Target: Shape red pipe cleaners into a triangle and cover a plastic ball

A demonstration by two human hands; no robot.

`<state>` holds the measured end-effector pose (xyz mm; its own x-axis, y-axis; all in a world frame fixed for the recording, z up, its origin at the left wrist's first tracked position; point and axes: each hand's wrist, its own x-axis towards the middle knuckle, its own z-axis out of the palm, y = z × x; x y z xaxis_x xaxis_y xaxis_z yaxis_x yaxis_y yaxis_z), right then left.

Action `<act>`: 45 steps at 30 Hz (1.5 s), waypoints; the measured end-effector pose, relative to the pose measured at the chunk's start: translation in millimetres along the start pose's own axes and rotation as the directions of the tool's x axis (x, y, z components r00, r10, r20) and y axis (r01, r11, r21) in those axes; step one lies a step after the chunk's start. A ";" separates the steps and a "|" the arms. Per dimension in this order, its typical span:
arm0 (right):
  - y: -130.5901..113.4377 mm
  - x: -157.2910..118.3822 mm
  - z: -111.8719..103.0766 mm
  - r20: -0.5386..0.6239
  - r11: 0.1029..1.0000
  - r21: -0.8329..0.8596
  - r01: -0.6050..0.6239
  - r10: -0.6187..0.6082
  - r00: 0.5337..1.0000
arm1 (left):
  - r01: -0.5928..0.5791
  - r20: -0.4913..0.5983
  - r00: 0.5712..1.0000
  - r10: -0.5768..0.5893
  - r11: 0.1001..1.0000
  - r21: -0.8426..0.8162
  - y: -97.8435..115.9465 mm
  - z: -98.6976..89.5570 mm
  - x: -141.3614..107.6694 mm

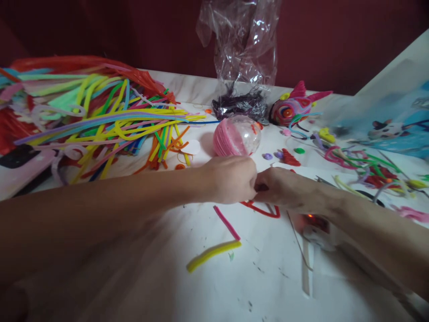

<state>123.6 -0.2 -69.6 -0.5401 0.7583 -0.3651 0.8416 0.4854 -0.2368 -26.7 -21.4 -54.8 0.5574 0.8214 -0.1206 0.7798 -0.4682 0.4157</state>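
Red fuzzy stem [273,216], bent, shows on the near side of a pink-and-clear ball [228,139], just below where left hand [231,180] and right hand [286,188] meet, its visible long stretch slanting rightward and away from the ball, neither hand clearly nearer. Fingers on both hands curl in close, hiding part of the stem; whether they clamp it cannot be told.

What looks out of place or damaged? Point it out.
Nothing looks clearly broken. The pipe cleaners sprawl in a tangled heap at left, over and around red plastic, and dark flecks dot the white surface nearest the person.
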 end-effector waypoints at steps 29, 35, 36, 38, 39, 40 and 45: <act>-5.5 -5.3 -1.3 -0.022 0.998 -0.045 -0.042 0.041 0.999 | -0.230 -0.101 0.946 0.307 0.858 0.459 -4.8 44.4 -47.0; -7.0 -5.6 -3.0 -0.030 0.997 -0.066 -0.031 0.029 0.999 | -0.202 -0.122 0.954 0.273 0.889 0.411 -4.5 42.1 -46.7; -7.3 -5.5 -3.2 -0.030 0.997 -0.067 -0.037 0.035 0.999 | -0.197 -0.123 0.956 0.267 0.892 0.406 -4.7 41.6 -46.2; -7.5 -5.3 -3.2 -0.038 0.996 -0.069 -0.049 0.047 0.998 | -0.199 -0.115 0.957 0.266 0.892 0.406 -5.2 40.9 -45.3; -7.4 -5.3 -3.1 -0.044 0.996 -0.070 -0.047 0.044 0.998 | -0.204 -0.112 0.956 0.270 0.890 0.408 -5.6 40.7 -45.0; -7.2 -5.4 -2.9 -0.051 0.997 -0.071 -0.043 0.039 0.998 | -0.211 -0.108 0.955 0.277 0.888 0.409 -5.9 40.8 -44.7; -5.2 -5.9 -0.6 -0.054 0.997 -0.072 -0.022 0.018 0.998 | -0.232 -0.115 0.947 0.300 0.886 0.401 -7.5 43.1 -44.5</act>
<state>122.4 -6.9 -65.6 -0.5238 0.7894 -0.3201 0.8513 0.4986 -0.1634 -45.1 -68.5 -91.4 0.7288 0.6751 0.1146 0.6762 -0.7359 0.0346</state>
